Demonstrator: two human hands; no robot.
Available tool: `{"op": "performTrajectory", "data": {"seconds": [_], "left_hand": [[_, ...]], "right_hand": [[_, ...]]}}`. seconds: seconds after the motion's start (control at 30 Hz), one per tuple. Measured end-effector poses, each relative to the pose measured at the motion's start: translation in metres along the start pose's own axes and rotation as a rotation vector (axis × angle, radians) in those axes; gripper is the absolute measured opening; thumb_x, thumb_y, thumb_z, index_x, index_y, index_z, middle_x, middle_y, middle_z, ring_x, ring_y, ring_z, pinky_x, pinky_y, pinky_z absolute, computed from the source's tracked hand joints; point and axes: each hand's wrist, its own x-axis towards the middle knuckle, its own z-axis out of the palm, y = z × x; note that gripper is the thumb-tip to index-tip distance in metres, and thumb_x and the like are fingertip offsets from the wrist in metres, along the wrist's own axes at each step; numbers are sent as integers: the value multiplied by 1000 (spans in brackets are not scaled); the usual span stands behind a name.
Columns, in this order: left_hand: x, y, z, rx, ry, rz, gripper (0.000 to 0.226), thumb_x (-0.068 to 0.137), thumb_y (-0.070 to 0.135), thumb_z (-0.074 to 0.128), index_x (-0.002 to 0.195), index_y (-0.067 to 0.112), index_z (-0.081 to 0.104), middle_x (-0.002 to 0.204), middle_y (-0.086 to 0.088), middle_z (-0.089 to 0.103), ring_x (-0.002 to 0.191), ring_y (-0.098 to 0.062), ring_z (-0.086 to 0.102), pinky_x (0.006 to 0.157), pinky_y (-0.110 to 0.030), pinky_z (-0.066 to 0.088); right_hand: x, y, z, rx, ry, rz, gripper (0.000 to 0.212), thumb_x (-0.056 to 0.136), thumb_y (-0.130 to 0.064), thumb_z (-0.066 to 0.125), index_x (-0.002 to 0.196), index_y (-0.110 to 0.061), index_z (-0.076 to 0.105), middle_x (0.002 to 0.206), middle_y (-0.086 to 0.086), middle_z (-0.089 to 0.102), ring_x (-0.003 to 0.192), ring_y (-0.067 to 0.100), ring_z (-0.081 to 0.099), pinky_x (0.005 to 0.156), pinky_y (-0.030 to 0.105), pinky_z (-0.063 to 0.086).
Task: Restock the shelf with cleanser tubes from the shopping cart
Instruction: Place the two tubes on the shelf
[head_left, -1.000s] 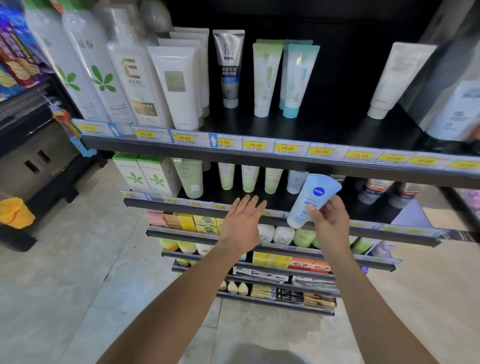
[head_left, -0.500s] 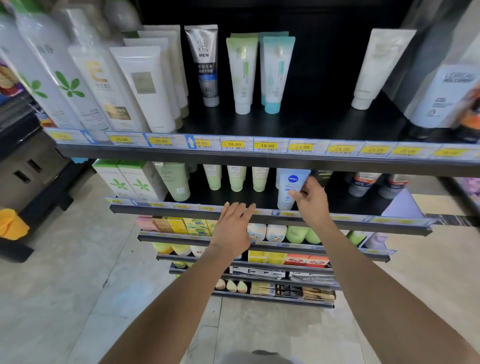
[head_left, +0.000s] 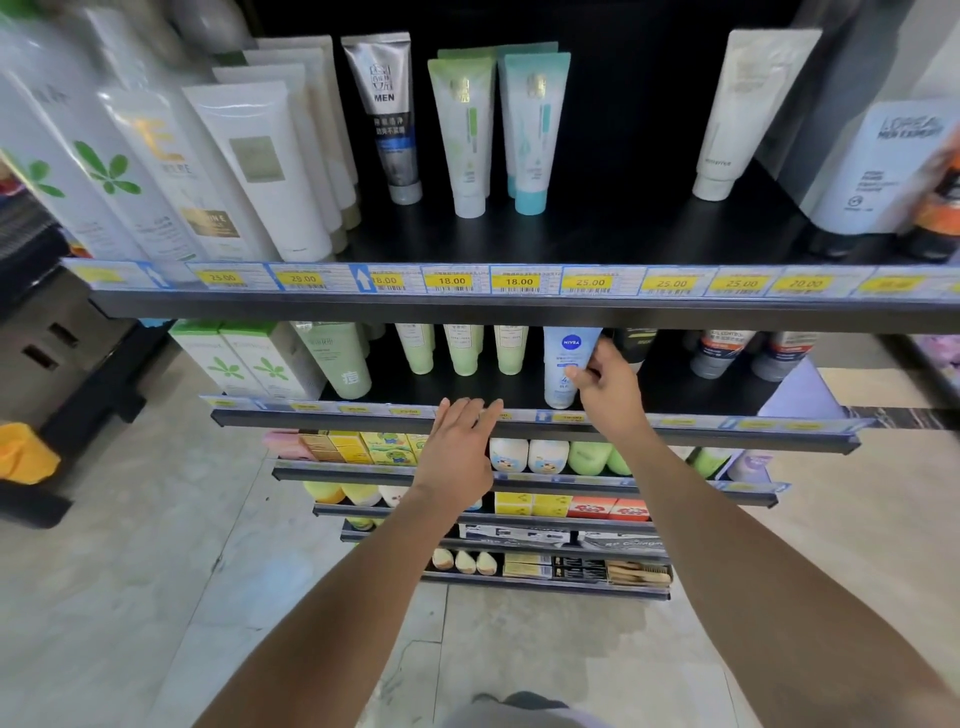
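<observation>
A white and pale blue cleanser tube (head_left: 563, 364) stands cap down on the second shelf (head_left: 675, 431), right of three pale green tubes (head_left: 462, 348). My right hand (head_left: 605, 384) grips that tube at its right side, thumb on the front. My left hand (head_left: 460, 447) is flat and open, fingers resting on the front edge of the second shelf, left of the tube. The shopping cart is out of view.
The top shelf (head_left: 519, 306) holds white, grey, green and teal tubes, with a bare stretch right of the teal tube (head_left: 535, 130). Dark tubes (head_left: 722, 353) stand right of my right hand. Lower shelves carry boxes and bottles. A yellow bin (head_left: 26, 452) sits at left on the tiled floor.
My right hand carried the blue tube from in front of the shelf edge onto the second shelf and stood it there. My left hand moved forward onto the shelf edge.
</observation>
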Motion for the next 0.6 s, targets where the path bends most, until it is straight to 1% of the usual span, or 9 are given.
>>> {"op": "performTrajectory", "data": {"seconds": [0.13,0.2,0.27,0.3,0.37,0.4,0.47,0.53,0.6], "left_hand": [[-3,-2,-3,62,-16,22,83,86,13,61,157,20,18,149,-1,35,143,-21,25,126,-40,4],[-4,-2,-7,94,-32,30,84,87,16,62,157,20,16,149,-1,34,143,-21,25,126,-39,4],[-3,-2,-12,118,-44,30,81,87,18,61,156,21,18,149,0,36,142,-20,28,125,-39,7],[-2,-1,-15,121,-47,25,79,87,18,60,156,21,20,148,0,38,141,-20,30,125,-38,9],[0,0,-21,116,-49,3,73,88,19,58,154,20,25,146,0,42,139,-21,33,125,-38,12],[0,1,-24,123,-44,-4,70,89,19,57,152,19,28,145,0,44,138,-21,35,124,-39,14],[-1,2,-32,155,-30,4,63,89,21,56,148,19,35,141,-1,48,135,-22,39,122,-40,19],[-4,3,-42,194,-3,34,56,88,21,55,142,19,43,133,-2,54,128,-23,45,118,-39,27],[-11,3,-53,220,27,73,52,88,21,53,139,18,46,128,-2,57,123,-24,48,114,-38,31]], "right_hand": [[0,-2,-3,-41,-32,2,43,96,-8,60,137,-14,48,131,3,63,116,10,56,96,27,45],[0,-4,-6,-86,-41,13,42,96,-10,61,136,-13,50,129,3,64,118,14,58,100,29,44],[0,-4,-10,-122,-49,20,42,94,-12,64,135,-12,51,129,4,65,121,18,59,107,37,45],[-2,-4,-13,-142,-41,23,46,93,-14,66,136,-11,50,130,5,65,122,19,59,108,40,45],[-10,-3,-19,-205,12,20,56,92,-20,69,142,-12,47,132,7,63,125,21,56,108,41,45],[-15,-3,-23,-262,45,7,57,91,-22,70,143,-13,46,132,8,62,125,22,56,107,42,45],[-30,-4,-31,-446,87,-49,55,92,-29,68,141,-16,47,131,7,62,125,25,54,101,44,49],[-51,-9,-40,-685,98,-103,52,93,-39,64,139,-20,49,127,5,60,121,29,52,91,45,52],[-75,-18,-48,-888,118,-150,53,92,-45,61,138,-22,50,123,5,60,115,32,52,86,45,51]]}}
